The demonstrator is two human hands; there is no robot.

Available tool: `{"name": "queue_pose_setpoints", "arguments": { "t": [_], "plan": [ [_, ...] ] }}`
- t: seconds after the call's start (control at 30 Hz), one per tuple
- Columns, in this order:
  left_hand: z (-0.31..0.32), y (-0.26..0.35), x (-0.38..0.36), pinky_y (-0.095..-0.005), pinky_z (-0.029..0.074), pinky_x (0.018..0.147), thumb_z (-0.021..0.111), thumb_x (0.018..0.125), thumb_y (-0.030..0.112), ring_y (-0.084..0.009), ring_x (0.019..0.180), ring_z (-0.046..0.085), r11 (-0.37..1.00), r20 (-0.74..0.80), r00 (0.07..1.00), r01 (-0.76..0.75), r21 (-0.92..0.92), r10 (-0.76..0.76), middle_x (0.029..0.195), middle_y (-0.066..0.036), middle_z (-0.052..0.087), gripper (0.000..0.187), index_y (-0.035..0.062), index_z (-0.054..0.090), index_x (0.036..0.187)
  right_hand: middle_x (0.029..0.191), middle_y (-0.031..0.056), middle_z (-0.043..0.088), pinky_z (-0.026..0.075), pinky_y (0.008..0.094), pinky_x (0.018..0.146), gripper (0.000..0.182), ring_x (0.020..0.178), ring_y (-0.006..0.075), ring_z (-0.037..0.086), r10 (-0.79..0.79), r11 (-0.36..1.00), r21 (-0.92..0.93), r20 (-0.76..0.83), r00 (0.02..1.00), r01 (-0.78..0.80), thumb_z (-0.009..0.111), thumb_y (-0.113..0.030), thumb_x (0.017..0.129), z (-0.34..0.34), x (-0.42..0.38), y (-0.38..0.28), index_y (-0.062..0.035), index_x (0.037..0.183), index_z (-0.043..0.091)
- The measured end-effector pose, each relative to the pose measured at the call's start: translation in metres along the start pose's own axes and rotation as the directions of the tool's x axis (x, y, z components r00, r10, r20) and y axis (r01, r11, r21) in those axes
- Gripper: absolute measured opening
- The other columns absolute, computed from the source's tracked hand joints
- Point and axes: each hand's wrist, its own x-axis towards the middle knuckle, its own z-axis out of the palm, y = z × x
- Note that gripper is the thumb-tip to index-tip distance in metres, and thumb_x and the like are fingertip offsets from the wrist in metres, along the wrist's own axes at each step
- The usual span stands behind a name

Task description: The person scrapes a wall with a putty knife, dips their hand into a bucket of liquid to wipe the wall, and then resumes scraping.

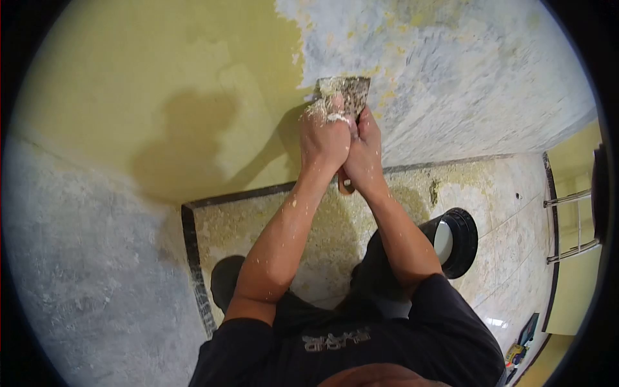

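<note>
A paint scraper (358, 95) with a broad, speckled metal blade is pressed to the wall, its brown handle end (346, 186) showing below my wrists. My left hand (322, 140) is closed around it, fingers up by the blade and dotted with pale flakes. Close beside it, my right hand (366, 149) grips the same tool from the right. The blade's edge meets the wall where yellow paint (251, 77) borders a stripped, whitish-grey area (464, 84). Paint crumbs cling to the blade's left side and to both forearms.
Scraped paint chips (309, 238) cover the floor below the wall. A black bucket (465, 255) with something pale inside stands right of my legs. Dark skirting (251, 195) runs along the wall's base. Metal rails (570, 198) and some tools (516, 355) are farther right.
</note>
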Motion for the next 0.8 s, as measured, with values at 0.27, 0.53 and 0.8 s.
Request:
{"name": "queue_pose_setpoints", "arguments": {
  "t": [0.27,0.53,0.8],
  "plan": [
    [0.015,-0.032,-0.003,-0.0463,0.045,0.066,0.047,0.095,0.026,-0.0409,0.073,0.06,0.995,-0.069,0.994,-0.082,0.056,0.086,0.079,-0.024,0.064,0.033,-0.0033,0.063,0.091,0.105,0.0105,0.06,0.043,0.0311,0.086,0.024,0.094,0.0157,0.052,-0.112,0.991,-0.075,-0.01,0.994,0.111,0.042,-0.008,0.098,-0.007,-0.004,0.053,0.0006,0.12,0.049],
    [0.014,-0.029,0.002,-0.0465,0.045,0.065,0.053,0.087,0.017,-0.044,0.072,0.059,0.998,-0.025,0.998,-0.056,0.022,0.057,0.078,-0.025,0.062,0.021,-0.0019,0.062,0.088,0.109,0.0092,0.06,0.043,0.0305,0.087,0.026,0.096,0.015,0.052,-0.235,0.968,0.081,-0.018,0.972,0.236,0.041,-0.005,0.098,-0.002,0.004,0.054,-0.0001,0.123,0.048],
    [0.018,-0.041,-0.007,-0.0447,0.045,0.065,0.047,0.097,0.035,-0.0332,0.07,0.06,0.97,-0.065,0.998,-0.03,-0.239,0.014,0.079,-0.021,0.065,0.043,-0.0047,0.063,0.087,0.117,0.0084,0.057,0.041,0.0282,0.09,0.032,0.103,0.0138,0.051,-0.063,0.974,0.218,0.037,0.997,0.053,0.041,-0.008,0.099,-0.005,-0.007,0.063,0.0001,0.13,0.043]
  ]
}}
